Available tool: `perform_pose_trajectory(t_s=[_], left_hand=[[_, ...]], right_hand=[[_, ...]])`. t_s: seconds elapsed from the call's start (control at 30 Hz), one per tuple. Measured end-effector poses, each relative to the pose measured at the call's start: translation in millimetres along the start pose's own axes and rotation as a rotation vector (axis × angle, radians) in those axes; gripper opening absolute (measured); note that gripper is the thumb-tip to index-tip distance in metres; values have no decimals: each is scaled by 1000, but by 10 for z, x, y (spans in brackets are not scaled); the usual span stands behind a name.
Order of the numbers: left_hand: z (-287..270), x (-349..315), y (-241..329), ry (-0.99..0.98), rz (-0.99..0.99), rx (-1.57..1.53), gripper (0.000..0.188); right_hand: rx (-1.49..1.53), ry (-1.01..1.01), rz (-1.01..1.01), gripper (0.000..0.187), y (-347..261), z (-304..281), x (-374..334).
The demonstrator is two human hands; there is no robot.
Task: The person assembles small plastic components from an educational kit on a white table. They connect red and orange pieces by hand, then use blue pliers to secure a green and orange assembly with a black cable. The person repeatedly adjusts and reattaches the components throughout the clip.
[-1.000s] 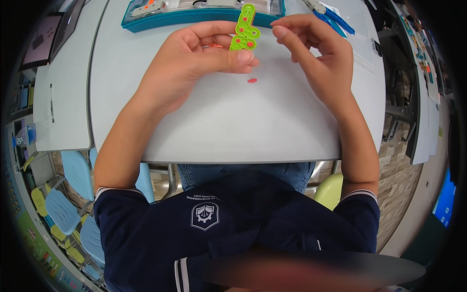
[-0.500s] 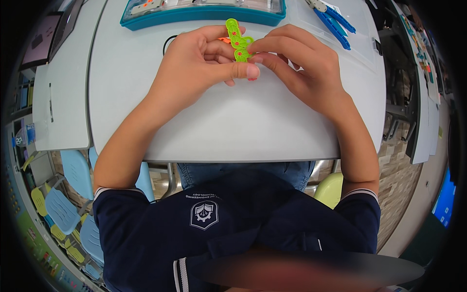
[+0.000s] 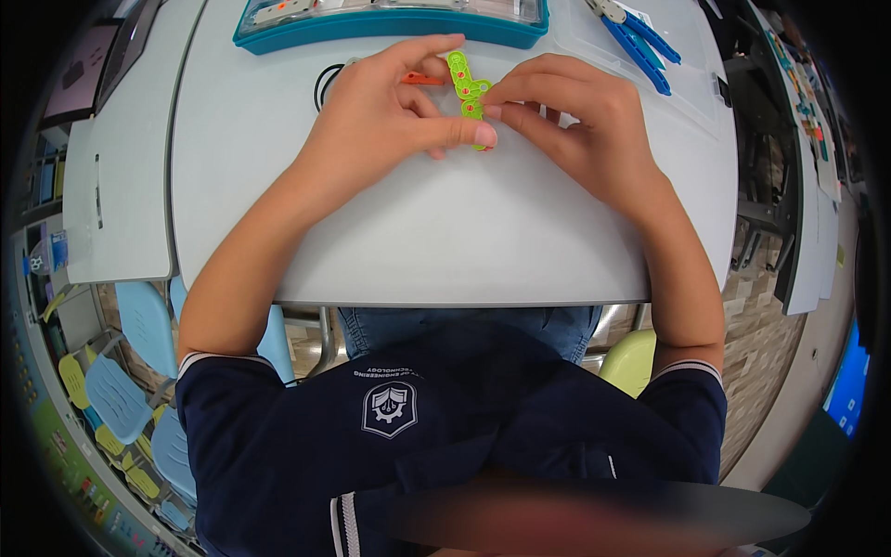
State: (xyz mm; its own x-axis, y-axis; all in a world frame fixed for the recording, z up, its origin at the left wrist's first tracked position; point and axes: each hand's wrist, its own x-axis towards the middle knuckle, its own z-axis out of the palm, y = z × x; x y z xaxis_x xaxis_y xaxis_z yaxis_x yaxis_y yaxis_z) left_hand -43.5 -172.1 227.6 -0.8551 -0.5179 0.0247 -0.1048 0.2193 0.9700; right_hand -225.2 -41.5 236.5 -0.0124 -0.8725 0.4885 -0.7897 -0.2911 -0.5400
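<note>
A lime-green plastic building piece (image 3: 464, 82), angled in shape with small red pegs in its holes, is held upright above the white table. The thumb of my left hand (image 3: 371, 107) presses at its lower end, while the index finger stretches out past its top. My right hand (image 3: 580, 116) pinches the piece near its middle between thumb and fingertips. An orange part (image 3: 423, 79) shows between my left fingers and the green piece. Whether my left fingers grip that orange part is hidden.
A teal-edged tray (image 3: 390, 30) with parts inside stands at the far side of the white table (image 3: 455, 241). Blue-handled pliers (image 3: 636, 51) lie on a clear plastic lid (image 3: 691, 93) at the far right. A black cable loop (image 3: 321, 85) lies behind my left wrist.
The green piece has shifted slightly right and down. My left index finger has straightened away from it, and more of the orange part shows. My right hand keeps its pinch.
</note>
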Motion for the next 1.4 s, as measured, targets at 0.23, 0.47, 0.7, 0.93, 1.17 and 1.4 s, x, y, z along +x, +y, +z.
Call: perform_pose_trajectory(t_s=[0.23, 0.47, 0.7, 0.93, 1.17, 1.4], left_hand=[[-100, 32, 22, 15, 240, 530, 76], [-120, 67, -23, -51, 352, 621, 72], [-187, 83, -3, -115, 339, 634, 73], [-201, 85, 6, -116, 273, 635, 73], [-155, 99, -58, -35, 355, 668, 73], [-147, 90, -40, -33, 335, 644, 67]], right_hand=[[51, -73, 161, 10, 107, -13, 10], [94, -118, 153, 12, 104, 39, 2], [50, -98, 50, 10, 135, 54, 16], [93, -113, 151, 8, 145, 28, 20], [30, -159, 229, 16, 127, 67, 17], [-32, -101, 118, 15, 111, 190, -18]])
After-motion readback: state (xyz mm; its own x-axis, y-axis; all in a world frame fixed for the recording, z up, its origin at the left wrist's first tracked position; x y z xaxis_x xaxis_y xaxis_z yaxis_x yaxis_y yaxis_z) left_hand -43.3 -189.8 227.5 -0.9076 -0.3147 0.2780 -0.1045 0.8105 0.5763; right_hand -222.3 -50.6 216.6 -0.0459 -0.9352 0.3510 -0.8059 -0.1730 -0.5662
